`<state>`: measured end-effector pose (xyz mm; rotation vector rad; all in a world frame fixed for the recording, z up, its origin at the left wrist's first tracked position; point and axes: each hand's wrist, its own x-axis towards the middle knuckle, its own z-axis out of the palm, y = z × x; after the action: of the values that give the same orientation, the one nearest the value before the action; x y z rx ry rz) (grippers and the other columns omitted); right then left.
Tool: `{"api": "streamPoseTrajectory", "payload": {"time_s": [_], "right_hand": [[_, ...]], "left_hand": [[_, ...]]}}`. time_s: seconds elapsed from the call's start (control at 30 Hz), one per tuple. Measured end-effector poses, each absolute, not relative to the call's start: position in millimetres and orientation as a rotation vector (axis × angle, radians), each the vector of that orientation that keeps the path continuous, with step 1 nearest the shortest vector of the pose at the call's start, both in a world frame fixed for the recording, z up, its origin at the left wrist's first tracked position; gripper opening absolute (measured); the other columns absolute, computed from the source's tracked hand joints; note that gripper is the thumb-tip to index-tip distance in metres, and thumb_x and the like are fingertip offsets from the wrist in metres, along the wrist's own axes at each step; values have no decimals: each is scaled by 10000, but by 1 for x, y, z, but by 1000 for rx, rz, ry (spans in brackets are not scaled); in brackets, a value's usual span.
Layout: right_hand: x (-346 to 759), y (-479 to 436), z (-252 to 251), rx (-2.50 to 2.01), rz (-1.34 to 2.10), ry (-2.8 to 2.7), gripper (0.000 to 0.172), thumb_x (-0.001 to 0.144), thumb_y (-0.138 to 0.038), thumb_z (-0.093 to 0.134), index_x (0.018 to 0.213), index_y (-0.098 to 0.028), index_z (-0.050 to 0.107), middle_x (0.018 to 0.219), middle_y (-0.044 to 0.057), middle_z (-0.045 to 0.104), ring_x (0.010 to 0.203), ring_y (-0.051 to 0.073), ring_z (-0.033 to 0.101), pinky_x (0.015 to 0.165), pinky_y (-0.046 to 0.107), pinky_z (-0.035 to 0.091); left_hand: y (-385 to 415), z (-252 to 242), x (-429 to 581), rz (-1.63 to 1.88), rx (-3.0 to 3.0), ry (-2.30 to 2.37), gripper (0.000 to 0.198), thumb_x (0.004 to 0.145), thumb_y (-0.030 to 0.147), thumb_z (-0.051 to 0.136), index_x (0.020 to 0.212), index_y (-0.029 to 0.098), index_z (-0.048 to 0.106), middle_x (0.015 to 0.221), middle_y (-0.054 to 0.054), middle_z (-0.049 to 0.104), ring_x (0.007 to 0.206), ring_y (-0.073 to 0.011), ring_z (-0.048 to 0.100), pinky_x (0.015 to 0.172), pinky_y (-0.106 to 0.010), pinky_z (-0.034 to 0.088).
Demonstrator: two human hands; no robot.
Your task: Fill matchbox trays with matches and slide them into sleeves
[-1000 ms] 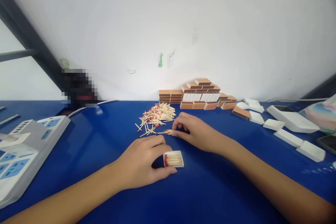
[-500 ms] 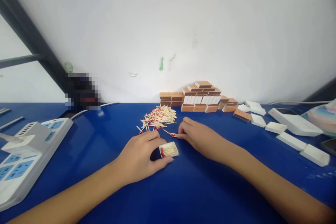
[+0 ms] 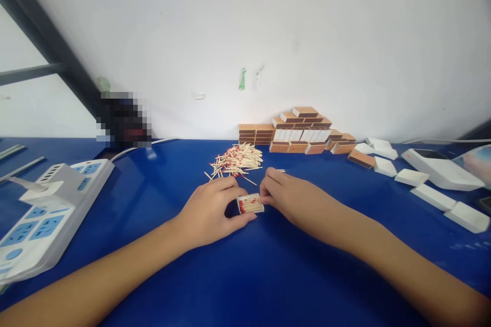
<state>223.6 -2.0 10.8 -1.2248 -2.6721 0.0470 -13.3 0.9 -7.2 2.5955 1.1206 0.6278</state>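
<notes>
Even, bright light, tabletop [image 3: 172, 173] glare and pixelated patch [image 3: 123, 120] beyond your gripping left hand [image 3: 215, 209], wide-angle edge stretch.

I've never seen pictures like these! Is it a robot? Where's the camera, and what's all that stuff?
No robot here, just a person's two bare hands. The camera is worn on the head, so you look forward and down, nearly as that person does. It also squashes things a bit.

The left hand holds a little white tray with matches in it. The right hand pinches a few matches at the tray's other end.

On the blue table behind them is a loose match pile. Stacked matchboxes stand by the wall. Off to the right lie white pieces, and on the left is a power strip with blue sockets.
</notes>
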Motion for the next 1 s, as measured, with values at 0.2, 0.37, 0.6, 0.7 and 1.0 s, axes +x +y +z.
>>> {"api": "streamPoseTrajectory", "payload": {"time_s": [0.2,0.37,0.6,0.7,1.0], "right_hand": [[217,-7,-5,-1059,-238,-2746,115,1040,-190,546,951,-151,608,972,89,625,756,191,610,603,301,438],[211,-9,-13,-1110,-262,-2742,81,1028,-193,569,991,-139,615,984,89,620,797,210,622,582,310,426],[210,-8,0,-1160,96,-2703,219,1078,-293,499,973,-159,637,1009,78,622,801,179,629,665,306,482],[212,-9,7,-1192,204,-2662,178,1069,-257,510,987,-167,640,1028,72,616,816,175,632,712,311,501],[217,-8,14,-1238,238,-2701,185,1063,-229,506,958,-159,641,1003,67,605,764,171,615,659,307,473]], "left_hand": [[0,-7,-12,602,2635,1083,298,917,449,726,1065,192,749,943,-38,662,890,-209,659,774,-351,540],[0,-7,-11,609,2643,1062,280,918,437,727,1047,189,747,926,-34,649,874,-201,652,773,-343,537],[-2,-5,-12,594,2653,1073,312,928,467,715,1056,184,739,954,-46,659,895,-212,658,779,-348,540],[-2,-5,-12,590,2657,1062,315,928,459,719,1081,184,738,965,-46,661,902,-211,660,792,-353,543],[-1,-7,-12,578,2660,1077,335,922,471,728,1086,179,735,984,-48,668,923,-216,663,801,-357,547]]}}
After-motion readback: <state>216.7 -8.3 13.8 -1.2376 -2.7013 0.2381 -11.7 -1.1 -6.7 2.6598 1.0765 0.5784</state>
